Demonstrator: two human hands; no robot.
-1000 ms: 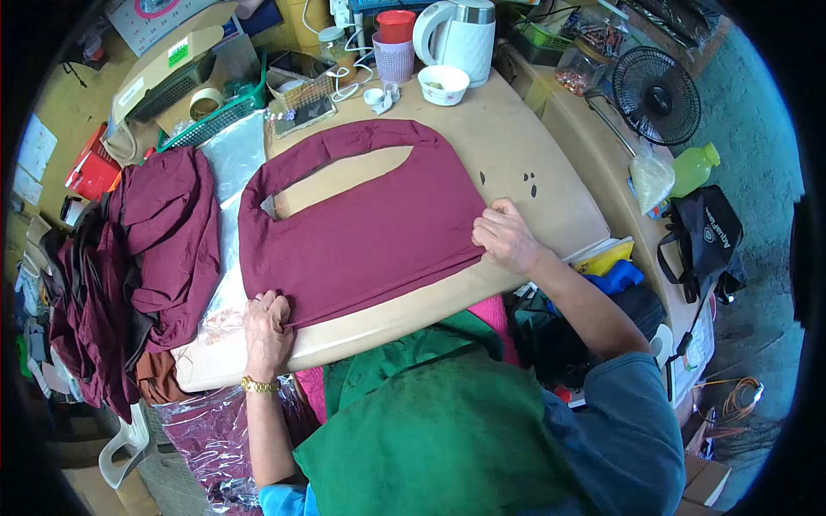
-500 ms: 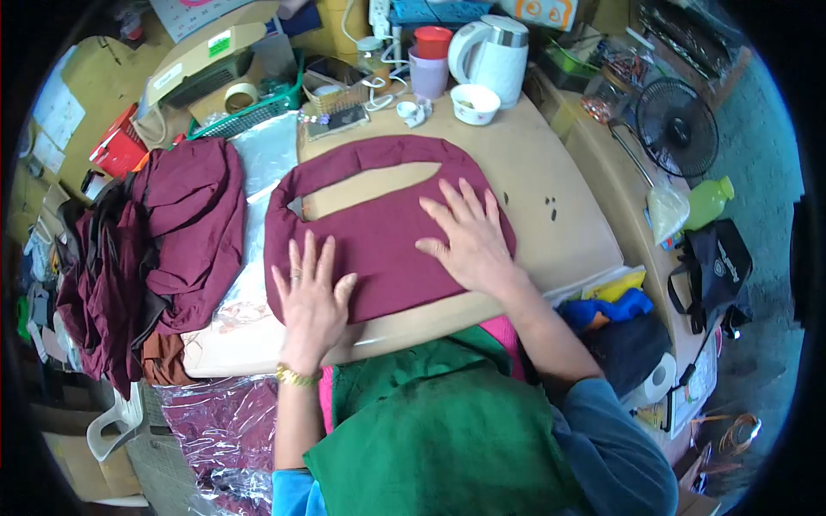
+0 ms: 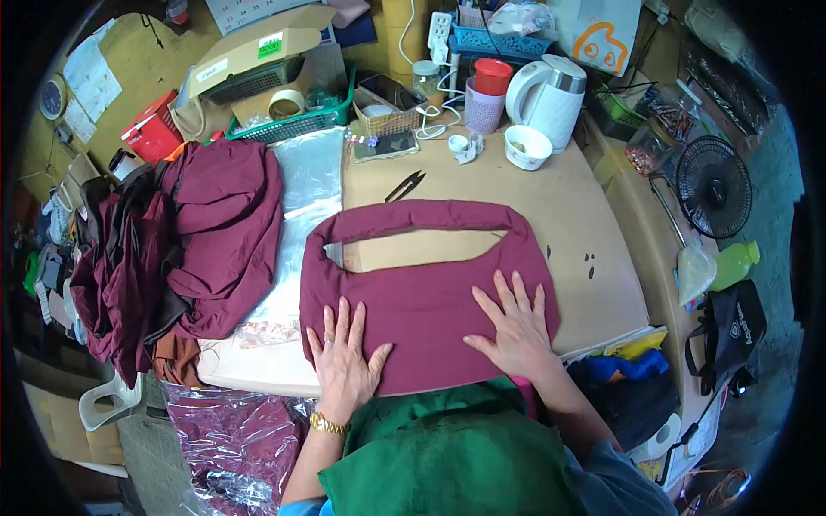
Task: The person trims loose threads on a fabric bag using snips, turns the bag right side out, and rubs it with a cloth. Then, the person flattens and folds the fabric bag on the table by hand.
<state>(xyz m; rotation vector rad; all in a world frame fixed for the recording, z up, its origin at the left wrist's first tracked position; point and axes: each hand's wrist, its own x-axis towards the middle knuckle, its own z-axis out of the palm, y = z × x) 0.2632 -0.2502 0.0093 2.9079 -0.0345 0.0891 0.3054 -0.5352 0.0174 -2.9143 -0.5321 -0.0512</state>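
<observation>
A maroon cloth bag (image 3: 422,318) lies flat at the front of the table, its handle loop away from me and its lower edge at the table's front edge. My left hand (image 3: 346,365) rests with spread fingers on the bag's lower left part; a gold bracelet is on that wrist. On the right part of the bag, my right hand (image 3: 516,331) lies flat, fingers apart. Neither hand grips the cloth. Black thread snips (image 3: 404,186) lie just beyond the handle.
Maroon cloth pieces (image 3: 228,232) are heaped at the left beside clear plastic sheets (image 3: 311,185). Along the back stand a green basket (image 3: 297,127), a white kettle (image 3: 551,99), a purple cup (image 3: 483,110) and a white bowl (image 3: 527,148). A black fan (image 3: 712,185) is at the right.
Both hands first gripped the bag's lower corners, then opened flat on it. The bag has moved toward me, hands with it, and the snips beyond the handle now show. The view has shifted.
</observation>
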